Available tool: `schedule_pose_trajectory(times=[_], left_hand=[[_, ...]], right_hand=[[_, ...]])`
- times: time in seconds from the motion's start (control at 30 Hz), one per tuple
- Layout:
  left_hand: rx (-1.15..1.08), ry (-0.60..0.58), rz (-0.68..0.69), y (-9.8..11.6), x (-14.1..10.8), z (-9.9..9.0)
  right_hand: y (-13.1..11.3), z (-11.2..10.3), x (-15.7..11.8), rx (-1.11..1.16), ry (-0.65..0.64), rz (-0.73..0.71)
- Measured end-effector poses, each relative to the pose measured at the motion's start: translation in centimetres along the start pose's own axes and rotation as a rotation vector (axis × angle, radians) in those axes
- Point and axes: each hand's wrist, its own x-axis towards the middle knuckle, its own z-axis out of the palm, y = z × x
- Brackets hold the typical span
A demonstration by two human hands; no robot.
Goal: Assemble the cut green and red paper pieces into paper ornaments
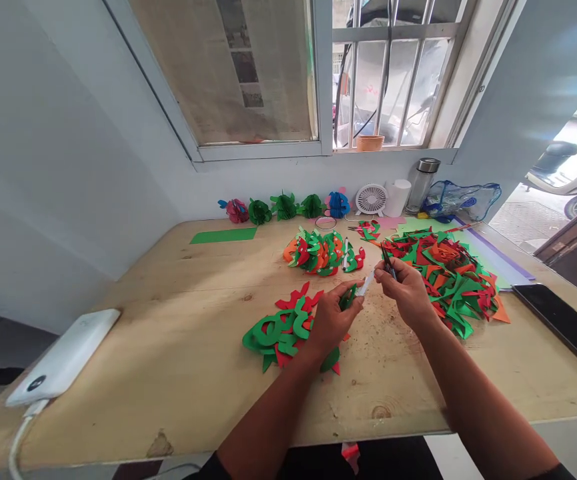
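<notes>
My left hand (335, 313) is closed around a green paper piece (348, 297), its thumb and fingers pinching it above the table. A narrow white strip (365, 285) stretches from this piece toward my right fingertips. In my right hand (405, 290) is a slim dark pointed tool (387, 261), its tip upward; its exact kind is unclear. Beneath and beside my left hand lies a pile of green and red cut paper shapes (278, 333). Close to my right hand is a larger heap of red, green and orange paper scraps (448, 273).
Behind my hands sit layered paper pieces (318, 252) and a white pen-like stick (345, 255). Folded paper figures (284, 206), a small fan (371, 199) and a glass bottle (422, 187) line the wall. A phone (563, 323) lies right, a white power bank (65, 357) left.
</notes>
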Motion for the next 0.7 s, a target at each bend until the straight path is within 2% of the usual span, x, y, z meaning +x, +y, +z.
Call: schedule_pose_trajectory(times=[0.17, 0.33, 0.5, 0.7], left_hand=[[-0.009, 0.015, -0.023, 0.2, 0.0, -0.1], [-0.084, 0.036, -0.021, 0.2, 0.1, 0.0], [-0.237, 0.085, -0.158, 0.5, 0.4, -0.3], [-0.369, 0.079, -0.256, 1.1, 0.6, -0.5]], right_hand=[[-0.2, 0.1, -0.3, -0.076, 0.019, -0.083], [-0.3, 0.2, -0.3, -0.099, 0.042, -0.101], [-0.2, 0.2, -0.1, -0.098, 0.072, -0.075], [0.1, 0.4, 0.0, -0.123, 0.097, -0.052]])
